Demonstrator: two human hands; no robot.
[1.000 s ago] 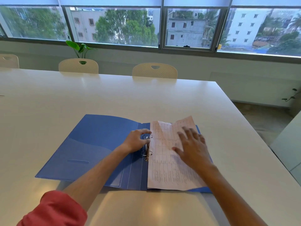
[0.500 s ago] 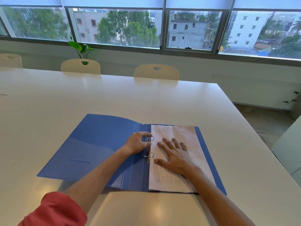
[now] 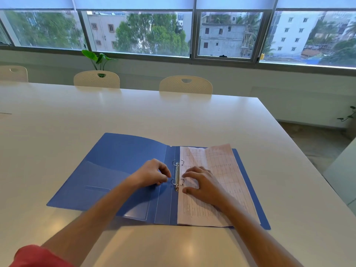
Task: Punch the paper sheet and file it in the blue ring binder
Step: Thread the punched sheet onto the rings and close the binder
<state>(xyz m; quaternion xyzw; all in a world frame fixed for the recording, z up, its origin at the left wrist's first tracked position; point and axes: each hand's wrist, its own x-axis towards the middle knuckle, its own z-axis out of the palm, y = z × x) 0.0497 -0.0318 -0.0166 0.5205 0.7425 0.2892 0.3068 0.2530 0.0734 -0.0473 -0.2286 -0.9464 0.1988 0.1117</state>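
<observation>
While your left hand [image 3: 152,174] is curling beside the binder's [image 3: 115,170] 2 rings [image 3: 177,175], empty, your right hand [image 3: 203,185] is pressing bent fingertips on the paper sheet [image 3: 221,170].

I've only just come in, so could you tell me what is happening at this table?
A person is filing a paper sheet in a blue binder that lies open on the white table. The sheet lies on the binder's right half, its edge at the rings, which stand open. The right hand rests on the sheet beside the rings, fingers bent. The left hand lies curled on the binder just left of them.
</observation>
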